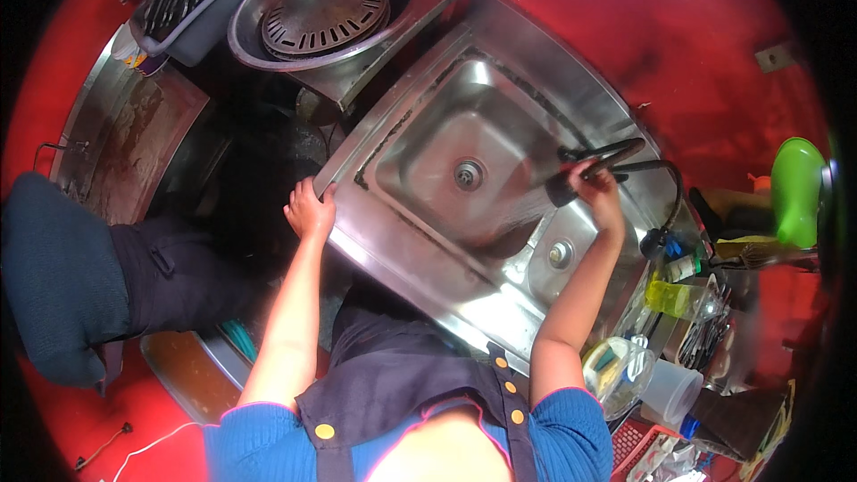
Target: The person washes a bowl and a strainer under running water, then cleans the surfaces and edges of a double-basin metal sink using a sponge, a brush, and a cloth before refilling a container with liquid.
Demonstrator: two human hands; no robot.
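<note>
Water sprays into the large basin of a stainless steel sink (428, 167) from a dark faucet head (561, 189) on a bent hose (619, 155). My right hand (594, 187) is closed around this faucet near its spray head, above the basin's right side. On the sink's left front edge rests my left hand (311, 209), its fingers over the metal rim and nothing held in it. A drain strainer (468, 175) shows in the large basin, and a smaller basin with its own drain (560, 253) lies to the right, partly behind my right forearm.
Another person (67, 281) stands close at the left. A steel bowl (234, 40) with a slotted plate (326, 13) sits beyond the sink's left side. At the right are a bottle of yellow liquid (676, 298), clear plastic containers (671, 388) and a green object (797, 194).
</note>
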